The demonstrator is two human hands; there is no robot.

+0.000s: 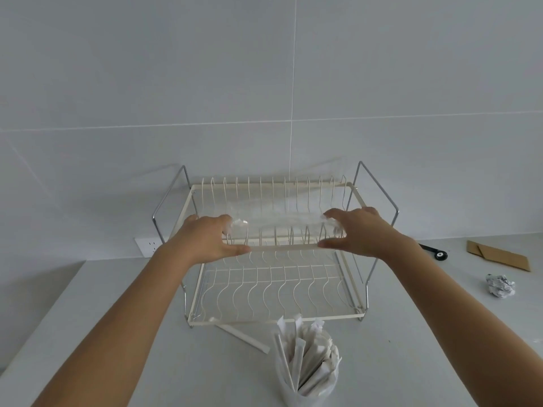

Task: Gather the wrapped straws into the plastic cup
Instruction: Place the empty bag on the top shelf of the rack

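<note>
A clear plastic cup (308, 386) stands at the counter's front, holding several white paper-wrapped straws (305, 348) upright. One wrapped straw (244, 336) lies flat on the counter just left of the cup, by the rack's front edge. Both arms reach to the rack's upper tier. My left hand (205, 239) and my right hand (358, 230) each grip one end of a crinkled clear plastic bag (279, 218) stretched between them above the tier.
A cream two-tier wire dish rack (273, 317) stands against the tiled wall. To the right lie a crumpled foil ball (499, 285), a folded cardboard piece (496, 255) and a small black tool (437, 254). A wall socket (148, 246) sits at left.
</note>
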